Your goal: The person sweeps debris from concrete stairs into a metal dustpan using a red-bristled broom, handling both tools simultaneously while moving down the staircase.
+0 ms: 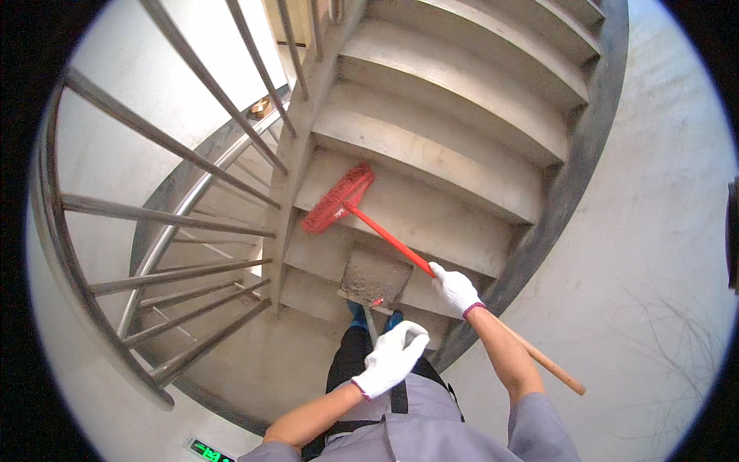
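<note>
My right hand [457, 290], in a white knit glove, grips the broom's handle [392, 235] where its red sleeve ends. The bare wooden end runs back past my forearm. The red broom head [338, 199] lies tilted across a step edge, close to the balusters. My left hand [394, 357], gloved too, is curled in front of my waist at the top of a dustpan's upright handle [370, 323]; the fingers hide the grip itself. Grey dust and dirt lie in the dustpan [378, 274], which rests on the stairs just ahead of my blue shoes [357, 315].
Curved concrete steps [439, 121] climb ahead of me. Metal balusters [173, 216] and a handrail [75, 277] bound the left side. A pale wall [646, 242] with a dark skirting band [554, 248] curves along the right. A green lit sign [211, 451] is low at left.
</note>
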`<state>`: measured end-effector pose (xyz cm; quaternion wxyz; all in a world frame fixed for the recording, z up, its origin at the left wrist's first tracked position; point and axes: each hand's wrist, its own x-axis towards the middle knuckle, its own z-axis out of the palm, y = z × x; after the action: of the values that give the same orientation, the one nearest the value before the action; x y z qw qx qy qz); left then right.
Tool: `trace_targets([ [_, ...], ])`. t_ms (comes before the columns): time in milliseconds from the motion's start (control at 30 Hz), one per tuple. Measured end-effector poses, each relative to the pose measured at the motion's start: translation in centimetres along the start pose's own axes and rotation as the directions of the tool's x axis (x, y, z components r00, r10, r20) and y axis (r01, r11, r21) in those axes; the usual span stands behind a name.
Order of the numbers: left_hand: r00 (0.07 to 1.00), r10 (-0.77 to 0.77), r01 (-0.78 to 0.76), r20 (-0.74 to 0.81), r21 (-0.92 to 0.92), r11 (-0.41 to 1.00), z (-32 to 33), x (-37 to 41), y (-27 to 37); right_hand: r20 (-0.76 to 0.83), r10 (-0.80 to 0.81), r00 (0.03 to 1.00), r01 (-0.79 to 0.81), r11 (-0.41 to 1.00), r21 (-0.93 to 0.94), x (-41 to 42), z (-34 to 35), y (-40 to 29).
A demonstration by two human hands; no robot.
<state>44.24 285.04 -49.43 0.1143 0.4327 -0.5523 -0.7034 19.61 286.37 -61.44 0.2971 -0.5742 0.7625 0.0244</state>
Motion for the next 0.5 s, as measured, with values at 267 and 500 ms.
trace_targets([
  [267,0.986,-0.031,0.02,0.163,0.073,0.997,8.4,-2.4,5.2,-0.078,0.398,0.914,-0.383,0.911,0.155,-17.9,-0.8,12.5],
  [500,0.962,-0.003,-0.026,0.273,0.103,0.994,14.9,-3.2,6.4,0.017,0.754,0.656,-0.686,0.587,0.43,-28.9,3.1,19.6],
])
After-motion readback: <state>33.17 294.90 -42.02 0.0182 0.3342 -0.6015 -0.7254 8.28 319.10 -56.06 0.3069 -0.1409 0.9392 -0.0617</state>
